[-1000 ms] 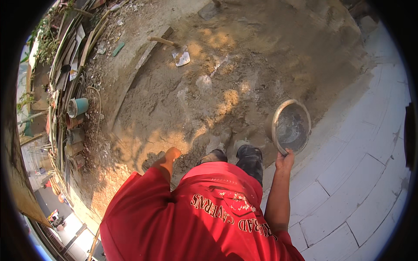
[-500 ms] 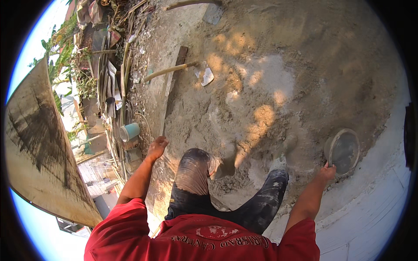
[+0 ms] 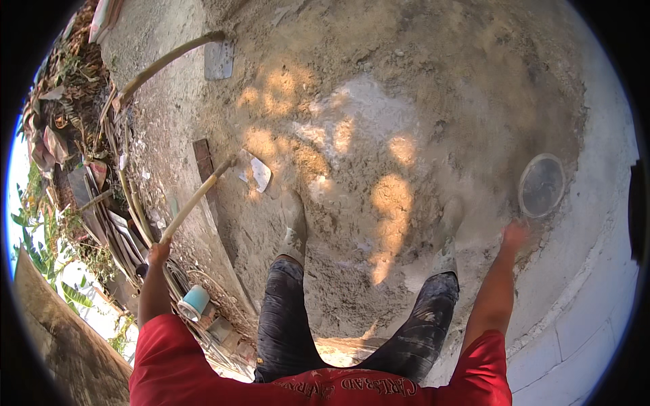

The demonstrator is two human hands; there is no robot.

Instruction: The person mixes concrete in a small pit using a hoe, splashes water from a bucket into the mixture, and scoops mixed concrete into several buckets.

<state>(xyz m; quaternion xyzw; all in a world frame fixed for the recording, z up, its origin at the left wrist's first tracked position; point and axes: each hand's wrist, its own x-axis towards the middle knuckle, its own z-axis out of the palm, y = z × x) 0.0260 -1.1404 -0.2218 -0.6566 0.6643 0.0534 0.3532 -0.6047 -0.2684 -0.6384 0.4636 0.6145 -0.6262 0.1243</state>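
At the left, my left hand [image 3: 159,253] is closed round the end of a hoe's wooden handle [image 3: 198,201]. The hoe's pale, mortar-smeared blade [image 3: 260,174] rests on the grey sandy mix [image 3: 338,223]. On the right, my right hand [image 3: 515,234] is smeared by motion, so its fingers cannot be made out. Just beyond it a round grey bucket [image 3: 542,185] sits on the mix beside the wall, its mouth facing up. A small gap seems to lie between this hand and the bucket. My booted feet stand apart in the mix.
Another long-handled hoe [image 3: 169,59] lies at the far left, its flat blade [image 3: 219,61] on the ground. A board [image 3: 220,230] edges the mix. A light-blue pail [image 3: 194,302] and piled sticks [image 3: 128,183] lie left. A pale wall [image 3: 596,271] curves along the right.
My left hand, empty before, has taken hold of the hoe handle. My right hand has let go of the bucket, which now stands more level. My view has shifted, and my legs have straightened.
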